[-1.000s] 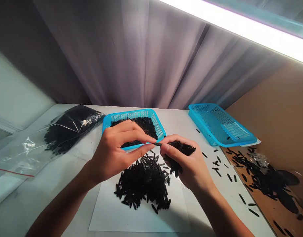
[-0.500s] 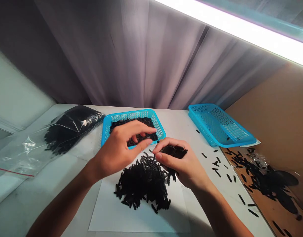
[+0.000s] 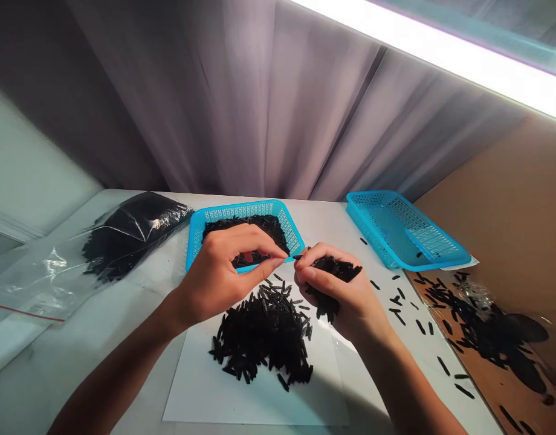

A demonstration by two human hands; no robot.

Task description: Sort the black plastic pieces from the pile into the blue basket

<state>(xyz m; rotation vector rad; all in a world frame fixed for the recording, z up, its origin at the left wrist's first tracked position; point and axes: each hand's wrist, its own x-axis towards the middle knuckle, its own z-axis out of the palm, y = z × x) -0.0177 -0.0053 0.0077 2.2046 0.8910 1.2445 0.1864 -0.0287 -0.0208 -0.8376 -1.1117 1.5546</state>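
One left hand and one right hand, nearly meeting at the center of the frame over a pale surface. On the left, thumb and fingertips drawn together beside a single black piece; impossible to tell a pinch from a near miss. On the right, fingers curled firmly around a handful of black pieces, too many to count, with that one tip jutting out. Just below, one uncounted heap of similar pieces on one white sheet. Two blue baskets: a filled basket at center, partly hidden behind the left hand, and a second basket at right, with a few dark bits inside. Also one clear bag of black material, middle left; about a dozen stray pieces at right; one brown board with more, lower right; one curtain behind; one light, upper right. Compared with half a second earlier: left fingertips no longer parted, right hand slightly farther right, baskets and heap apparently unchanged.
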